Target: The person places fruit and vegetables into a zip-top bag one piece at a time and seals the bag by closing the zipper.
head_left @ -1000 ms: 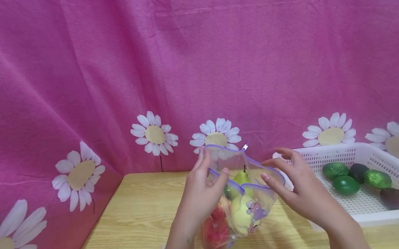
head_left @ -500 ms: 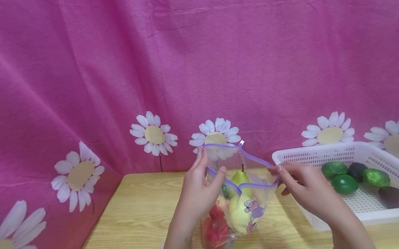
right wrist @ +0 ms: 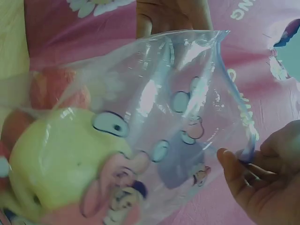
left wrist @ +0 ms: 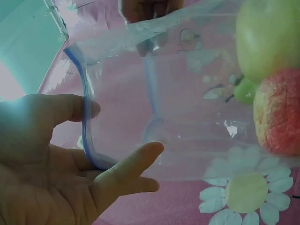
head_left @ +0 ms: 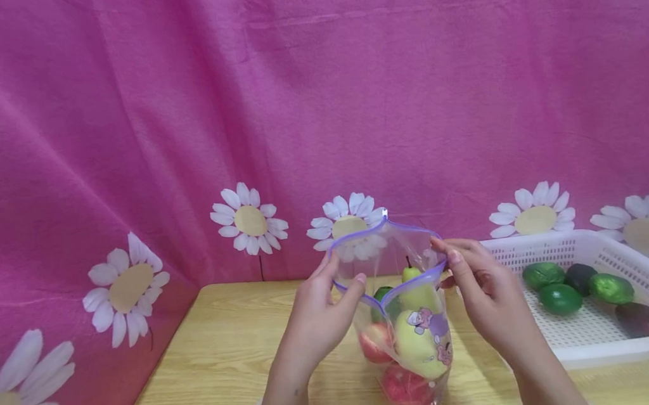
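Observation:
A clear zip bag (head_left: 438, 326) with a purple-edged mouth and printed cartoon figures stands upright between both hands, its mouth spread. Inside it I see a green pear (head_left: 410, 274), a large yellow-green round fruit (head_left: 415, 343), red apples (head_left: 375, 343) and a dark green piece (head_left: 380, 300). My left hand (head_left: 317, 311) holds the left side of the mouth, the rim running between thumb and fingers in the left wrist view. With thumb and fingertips, my right hand (head_left: 490, 286) pinches the right corner of the rim. A white slider (head_left: 385, 213) sits at the back of the mouth.
To the right stands a white perforated basket (head_left: 594, 353) with several green and dark vegetables, among them a dark oblong one (head_left: 648, 319). Everything rests on a wood-grain table (head_left: 200, 365). A pink daisy-printed cloth (head_left: 407, 94) hangs behind and at the left.
My right hand, loose beside the bag one second ago, has taken hold of the rim's right side. The mouth has opened wider and the fruit has shifted right. My left hand barely moved.

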### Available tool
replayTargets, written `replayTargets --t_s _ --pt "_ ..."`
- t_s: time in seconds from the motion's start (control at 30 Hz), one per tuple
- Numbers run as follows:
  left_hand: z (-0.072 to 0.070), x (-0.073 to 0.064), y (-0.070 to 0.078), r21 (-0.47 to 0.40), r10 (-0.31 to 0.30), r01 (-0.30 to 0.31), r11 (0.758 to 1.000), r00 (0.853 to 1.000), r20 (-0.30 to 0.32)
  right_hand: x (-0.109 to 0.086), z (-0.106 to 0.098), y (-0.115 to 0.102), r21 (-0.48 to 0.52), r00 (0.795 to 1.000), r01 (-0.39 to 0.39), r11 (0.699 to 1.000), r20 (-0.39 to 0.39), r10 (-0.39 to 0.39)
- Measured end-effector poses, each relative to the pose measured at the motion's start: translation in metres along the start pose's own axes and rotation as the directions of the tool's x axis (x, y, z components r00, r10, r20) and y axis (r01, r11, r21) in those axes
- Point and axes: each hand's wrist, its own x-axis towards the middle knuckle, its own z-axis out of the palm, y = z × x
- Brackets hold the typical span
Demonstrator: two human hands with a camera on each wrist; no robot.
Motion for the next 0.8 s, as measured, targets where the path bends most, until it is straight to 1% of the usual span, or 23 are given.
replayTargets --t_s 0.1,0.2,0.3,0.37,0.43,0.53,0.6,0.7,0.8 --pt "0.002 -0.001 0.001 -0.003 0.009 -0.009 1.000 1.000 0.004 0.000 -0.001 -0.002 0.007 1.000 -0.007 1.000 -0.020 0.008" --pt "0.003 -0.001 0.001 0.005 0.036 -0.036 0.999 0.999 -0.012 0.000 -0.002 -0.004 0.003 0.999 -0.013 1.000 -0.035 0.013" --pt "0.003 -0.001 0.000 0.003 0.044 -0.044 0.999 0.999 -0.016 0.001 -0.002 -0.003 -0.023 0.999 -0.020 1.000 -0.033 0.019" --pt "0.003 0.000 -0.001 0.024 0.034 -0.033 0.999 0.999 -0.002 0.001 -0.002 -0.001 -0.059 1.000 -0.026 0.998 -0.005 0.026" --pt "0.004 0.000 -0.003 0.052 0.023 -0.024 0.998 0.999 0.024 0.000 -0.001 0.001 -0.105 0.999 -0.030 0.994 0.040 0.034" --pt "0.006 0.001 -0.007 0.087 0.020 -0.025 0.996 0.998 0.060 -0.001 0.001 0.005 -0.177 0.994 -0.023 0.984 0.098 0.041" --pt "0.008 0.001 -0.008 0.087 0.029 -0.035 0.996 0.997 0.073 -0.002 0.002 0.007 -0.194 0.992 -0.023 0.981 0.116 0.046" --pt "0.009 0.001 -0.007 0.083 0.031 -0.037 0.996 0.997 0.072 -0.002 0.002 0.007 -0.197 0.991 -0.031 0.980 0.121 0.056" --pt "0.007 0.001 -0.007 0.084 0.014 -0.020 0.996 0.998 0.068 -0.001 0.002 0.006 -0.180 0.989 -0.030 0.983 0.134 0.055"
